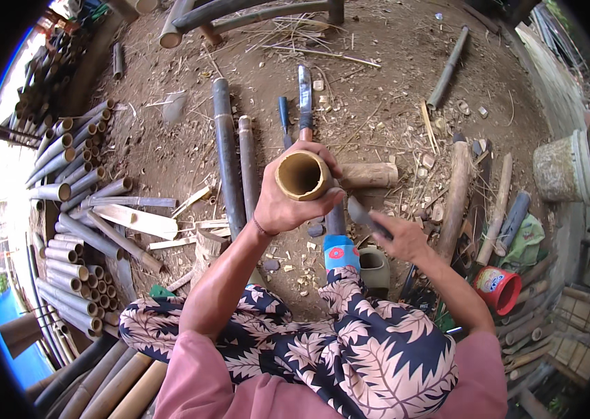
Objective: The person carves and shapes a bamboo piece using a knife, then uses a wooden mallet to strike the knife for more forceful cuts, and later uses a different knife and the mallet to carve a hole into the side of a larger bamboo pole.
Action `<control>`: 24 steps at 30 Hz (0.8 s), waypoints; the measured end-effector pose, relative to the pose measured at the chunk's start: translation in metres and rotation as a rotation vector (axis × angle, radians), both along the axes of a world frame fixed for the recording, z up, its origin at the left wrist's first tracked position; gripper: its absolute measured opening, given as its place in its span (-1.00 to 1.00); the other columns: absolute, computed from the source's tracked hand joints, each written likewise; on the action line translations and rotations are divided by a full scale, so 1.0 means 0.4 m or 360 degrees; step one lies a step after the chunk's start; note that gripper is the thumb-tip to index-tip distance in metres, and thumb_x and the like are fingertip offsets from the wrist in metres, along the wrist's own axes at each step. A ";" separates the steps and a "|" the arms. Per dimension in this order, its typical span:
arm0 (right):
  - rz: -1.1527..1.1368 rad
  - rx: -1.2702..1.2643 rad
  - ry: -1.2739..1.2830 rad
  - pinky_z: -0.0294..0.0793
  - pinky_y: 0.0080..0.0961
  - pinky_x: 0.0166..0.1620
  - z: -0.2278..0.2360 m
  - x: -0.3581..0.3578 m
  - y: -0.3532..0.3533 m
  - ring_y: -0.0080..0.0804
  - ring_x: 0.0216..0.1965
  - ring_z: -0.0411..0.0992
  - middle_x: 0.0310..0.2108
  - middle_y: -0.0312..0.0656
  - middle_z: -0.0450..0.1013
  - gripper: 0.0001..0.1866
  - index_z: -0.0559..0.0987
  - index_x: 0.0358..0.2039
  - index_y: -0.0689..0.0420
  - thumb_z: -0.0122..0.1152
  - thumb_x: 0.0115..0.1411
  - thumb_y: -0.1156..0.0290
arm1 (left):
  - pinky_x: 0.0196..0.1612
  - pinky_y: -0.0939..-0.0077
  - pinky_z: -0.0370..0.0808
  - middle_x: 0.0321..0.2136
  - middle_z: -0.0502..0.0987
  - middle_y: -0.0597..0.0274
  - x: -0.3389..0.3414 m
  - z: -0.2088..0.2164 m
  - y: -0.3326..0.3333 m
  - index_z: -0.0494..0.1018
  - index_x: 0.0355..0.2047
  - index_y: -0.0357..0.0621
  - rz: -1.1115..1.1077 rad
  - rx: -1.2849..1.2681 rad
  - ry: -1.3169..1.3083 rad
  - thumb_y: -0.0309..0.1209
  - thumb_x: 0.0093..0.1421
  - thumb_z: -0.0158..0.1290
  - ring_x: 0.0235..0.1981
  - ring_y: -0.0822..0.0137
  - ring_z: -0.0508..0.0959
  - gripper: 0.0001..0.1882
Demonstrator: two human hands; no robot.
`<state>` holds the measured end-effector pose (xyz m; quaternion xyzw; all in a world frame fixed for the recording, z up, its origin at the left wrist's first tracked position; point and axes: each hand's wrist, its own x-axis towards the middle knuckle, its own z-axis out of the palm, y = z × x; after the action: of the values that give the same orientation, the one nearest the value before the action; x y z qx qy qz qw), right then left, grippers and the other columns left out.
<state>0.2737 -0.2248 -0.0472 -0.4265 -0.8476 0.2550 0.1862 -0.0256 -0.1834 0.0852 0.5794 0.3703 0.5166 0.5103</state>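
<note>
Short hollow tan bamboo tube section (302, 175) at frame centre, open end facing up, clasped round its side by left hand (288, 199). Right hand (401, 237) at 4 o'clock, closed on dark-bladed knife (365, 215), blade tip just beside tube. Stacked cut bamboo tubes (71, 230) at 9 o'clock. Red plastic cup (499, 288) at 4 o'clock, well apart.

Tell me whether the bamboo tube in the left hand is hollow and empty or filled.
Empty. The bamboo tube in the left hand faces the camera open-ended, showing bare pale inner walls and nothing inside.
</note>
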 end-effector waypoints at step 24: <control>-0.1019 -0.2126 0.2077 0.50 -0.23 -0.65 -0.045 -0.190 0.054 -0.30 -0.69 0.44 -0.51 -0.16 0.39 -0.74 0.37 -0.03 0.12 -0.07 0.34 0.29 | 0.14 0.17 0.38 -0.21 0.47 0.14 0.049 -0.108 -0.014 0.24 -0.08 -0.14 0.0066 -0.0027 -0.0005 -0.46 0.02 0.32 -0.08 0.23 0.47 -0.46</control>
<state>0.1977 -0.2033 -0.0653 -0.4290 -0.1050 0.8039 0.3983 -0.0058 -0.1891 0.0421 0.5664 0.3859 0.5247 0.5050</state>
